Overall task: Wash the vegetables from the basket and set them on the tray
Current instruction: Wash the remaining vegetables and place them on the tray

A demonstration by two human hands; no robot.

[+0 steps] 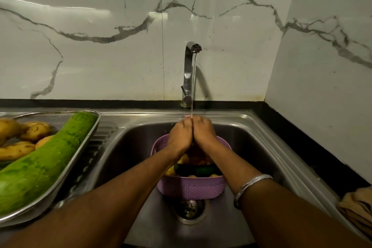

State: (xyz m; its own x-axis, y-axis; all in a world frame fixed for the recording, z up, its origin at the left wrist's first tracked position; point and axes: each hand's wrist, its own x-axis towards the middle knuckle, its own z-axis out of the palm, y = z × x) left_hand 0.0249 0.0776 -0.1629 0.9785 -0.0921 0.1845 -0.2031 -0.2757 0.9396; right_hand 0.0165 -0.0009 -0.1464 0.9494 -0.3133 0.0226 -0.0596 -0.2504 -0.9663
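My left hand (179, 134) and my right hand (203, 133) are pressed together under the running water from the tap (189, 70). Their fingers curl round a vegetable that is almost wholly hidden between them, so I cannot tell which kind. Straight below them the purple basket (191, 188) stands in the sink (249, 127), holding a dark green vegetable (199, 170) and several yellow and reddish ones. On the drainboard to the left, the steel tray (80, 147) carries a long green gourd (46, 159) and several potatoes (34, 130).
The sink drain (189, 208) lies just in front of the basket. A brown cloth (357, 205) sits on the black counter at the right. Marble walls close the back and the right side.
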